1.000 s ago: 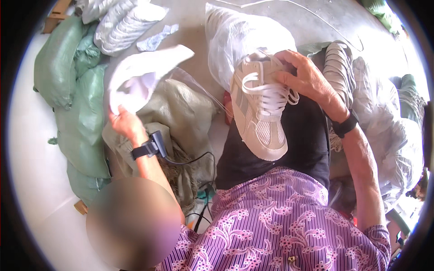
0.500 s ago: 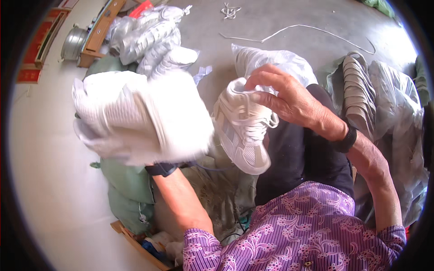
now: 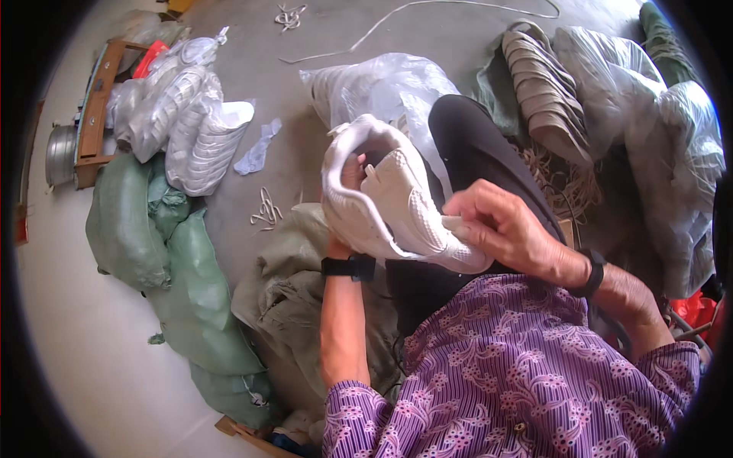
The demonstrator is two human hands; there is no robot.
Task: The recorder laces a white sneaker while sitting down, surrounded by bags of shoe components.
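Held over the black-trousered lap [image 3: 416, 294], the cream-white mesh shoe [image 3: 405, 195] points its toe toward the right hand [image 3: 500, 229], which pinches there; the left hand [image 3: 353, 172] grips the heel half.

Sacks [image 3: 200, 286] lie left of the shoe upper [image 3: 403, 200].

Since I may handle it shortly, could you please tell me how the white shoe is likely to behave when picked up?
The white shoe would probably give softly at its collar, which looks thickly padded. Overall it may hold its shape, since its opening stands wide.
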